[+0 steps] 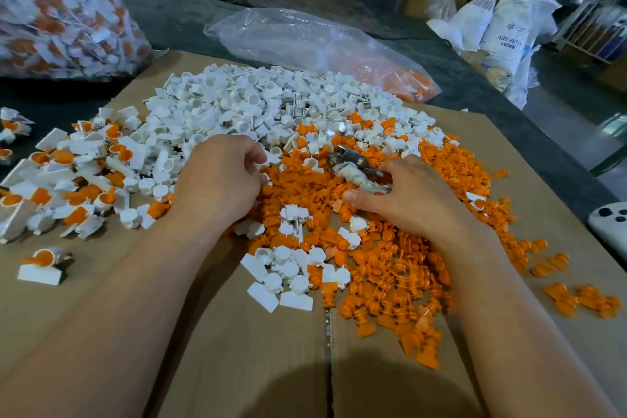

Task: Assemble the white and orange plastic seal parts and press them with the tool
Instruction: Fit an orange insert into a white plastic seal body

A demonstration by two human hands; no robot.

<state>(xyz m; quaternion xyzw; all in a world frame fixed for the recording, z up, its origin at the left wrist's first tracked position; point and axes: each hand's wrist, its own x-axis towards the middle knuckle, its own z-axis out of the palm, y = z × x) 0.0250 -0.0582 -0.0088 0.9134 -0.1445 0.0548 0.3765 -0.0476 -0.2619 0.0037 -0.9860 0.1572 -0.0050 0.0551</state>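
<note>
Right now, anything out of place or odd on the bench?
Piles are mixed: loose white parts lie among the orange parts at the front. The tool lies in the orange pile, handle wrapped in stained cloth, gripped by the right hand. Nothing looks broken.

The heap of seal bodies is showing plain white, and the spread of inserts beside it is glowing a uniform orange. The assembled seals are pairing white shells with orange centres. The cardboard sheet is showing flat brown against the dark grey tabletop. The pressing tool is gleaming silver, its handle wrap looking off-white with bluish-green smudges. The clear bag is tinting orange at one end. The controller is showing white with black buttons.
</note>
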